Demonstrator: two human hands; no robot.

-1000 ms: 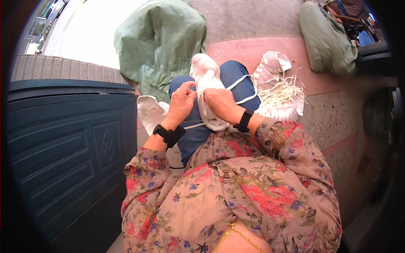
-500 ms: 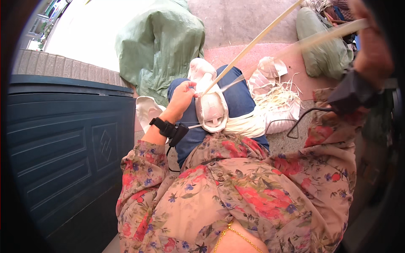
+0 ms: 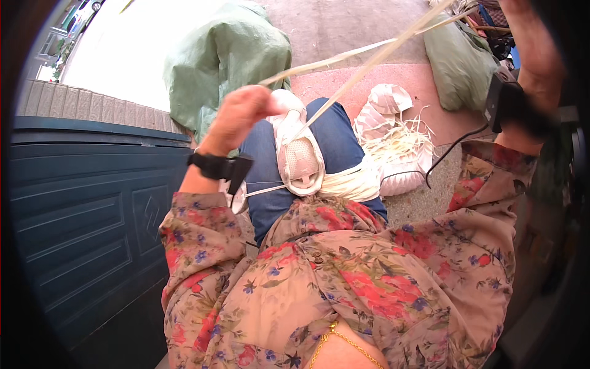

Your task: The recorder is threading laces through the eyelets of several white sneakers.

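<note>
A whitish sneaker (image 3: 299, 154) lies on my lap between my thighs, its heel end toward me. My left hand (image 3: 243, 111) is closed beyond its left side, slightly blurred, with one end of a flat cream shoelace (image 3: 335, 59) at its fingers. That strand runs up to the right. A second cream strand (image 3: 362, 71) rises from the shoe's front and leaves past the top edge. Raised high at the far right is my right hand (image 3: 533, 46); its fingers are cut off by the picture's edge, so what they hold does not show.
A bundle of cream laces (image 3: 353, 181) lies over my right thigh. On the floor to the right are more pale shoes (image 3: 384, 111) with loose laces (image 3: 402, 138). Green sacks (image 3: 230, 61) stand ahead; a dark blue panelled door (image 3: 104, 215) is at left.
My left hand has moved up and left, away from the shoe, with a lace strand now stretching from it. My right hand has risen further toward the top edge.
</note>
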